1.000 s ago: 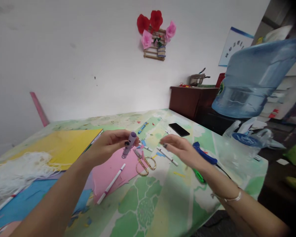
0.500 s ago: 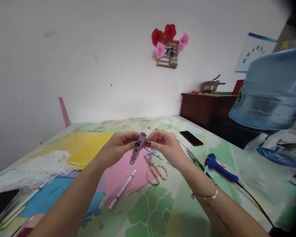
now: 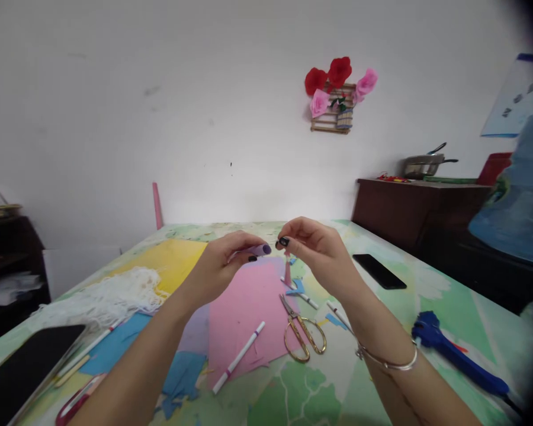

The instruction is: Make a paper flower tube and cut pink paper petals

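My left hand (image 3: 228,260) is closed around a rolled purple paper tube (image 3: 262,250), whose open end points right; most of the tube is hidden by the fingers. To its right, a short gap away, my right hand (image 3: 313,245) has thumb and fingertips pinched together. Whatever lies in that pinch is too small to make out. Below the hands lies a pink paper sheet (image 3: 244,302). Gold-handled scissors (image 3: 299,328) and a white marker (image 3: 240,358) rest on or beside it. A narrow pink strip (image 3: 288,271) shows just under the right fingertips.
Yellow paper (image 3: 177,257), white string (image 3: 128,293) and blue paper (image 3: 184,373) lie to the left, near a black tablet-like slab (image 3: 35,367). On the right are a black phone (image 3: 379,271) and a blue glue gun (image 3: 462,355). A dark cabinet (image 3: 400,219) stands behind.
The hands have moved apart. The purple tube, formerly between both hands with its spotted side showing, is now in my left hand, turned sideways. The view has swung left.
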The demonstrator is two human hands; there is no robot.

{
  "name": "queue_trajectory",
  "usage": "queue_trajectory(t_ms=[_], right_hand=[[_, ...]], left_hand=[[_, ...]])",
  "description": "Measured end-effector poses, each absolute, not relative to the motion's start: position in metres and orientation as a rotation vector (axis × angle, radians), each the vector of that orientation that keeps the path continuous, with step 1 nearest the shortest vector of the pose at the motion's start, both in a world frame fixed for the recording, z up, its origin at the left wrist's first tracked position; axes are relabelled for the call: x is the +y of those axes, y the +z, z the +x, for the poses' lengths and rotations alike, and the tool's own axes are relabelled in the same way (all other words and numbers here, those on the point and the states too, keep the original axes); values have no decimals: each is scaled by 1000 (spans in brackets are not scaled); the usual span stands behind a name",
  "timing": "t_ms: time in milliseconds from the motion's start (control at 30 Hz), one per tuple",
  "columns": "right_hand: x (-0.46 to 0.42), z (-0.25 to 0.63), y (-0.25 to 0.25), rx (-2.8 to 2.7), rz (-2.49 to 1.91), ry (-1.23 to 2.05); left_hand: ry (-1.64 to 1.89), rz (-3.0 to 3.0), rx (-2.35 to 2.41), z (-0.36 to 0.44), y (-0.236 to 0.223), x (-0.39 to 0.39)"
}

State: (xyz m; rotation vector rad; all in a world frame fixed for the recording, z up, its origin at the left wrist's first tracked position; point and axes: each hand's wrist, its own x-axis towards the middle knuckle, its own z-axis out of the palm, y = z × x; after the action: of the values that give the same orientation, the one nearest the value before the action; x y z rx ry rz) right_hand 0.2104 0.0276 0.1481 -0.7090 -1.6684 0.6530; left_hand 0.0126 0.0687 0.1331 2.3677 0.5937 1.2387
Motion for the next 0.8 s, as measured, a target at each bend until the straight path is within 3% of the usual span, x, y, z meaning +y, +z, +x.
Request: queue_trajectory(t_ms=[800], right_hand=[[22, 204, 142, -1776, -924, 302]], left_hand=[[1510, 2669, 562, 9, 135, 64]])
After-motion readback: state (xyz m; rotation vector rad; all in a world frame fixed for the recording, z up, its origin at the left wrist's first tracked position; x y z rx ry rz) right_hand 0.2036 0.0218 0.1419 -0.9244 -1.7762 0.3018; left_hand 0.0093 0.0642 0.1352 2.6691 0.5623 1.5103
